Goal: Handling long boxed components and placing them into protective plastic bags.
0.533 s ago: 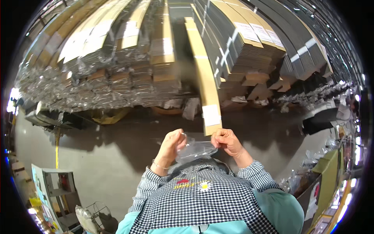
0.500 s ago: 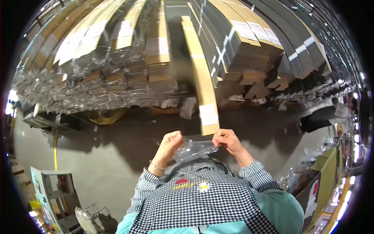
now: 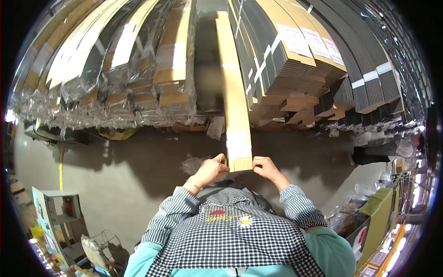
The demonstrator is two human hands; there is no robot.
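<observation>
A long, narrow bundle of tan cardboard (image 3: 233,99) with a white label sticks out toward me from between the stacks. My left hand (image 3: 211,171) is closed at the left corner of its near end, gripping a clear plastic bag (image 3: 191,165). Part of that film shows beyond my left fingers, and a little more lies beneath the end of the bundle. At the right corner, my right hand (image 3: 267,170) has its fingers pinched together on the bag's edge, which is mostly hidden there. Whether the cardboard's end is inside the bag is hard to see.
Film-wrapped cardboard stacks (image 3: 170,60) stand at the left, strapped dark stacks (image 3: 300,69) at the right. A grey shelf unit (image 3: 62,210) and wire-frame item (image 3: 108,244) are lower left. A box with plastic (image 3: 374,217) is lower right. Another person (image 3: 378,150) is far right.
Both hands, with the plastic bag, have come up to the near end of the cardboard, one at each side. The bag was stretched between them in front of me before. My view has shifted slightly.
</observation>
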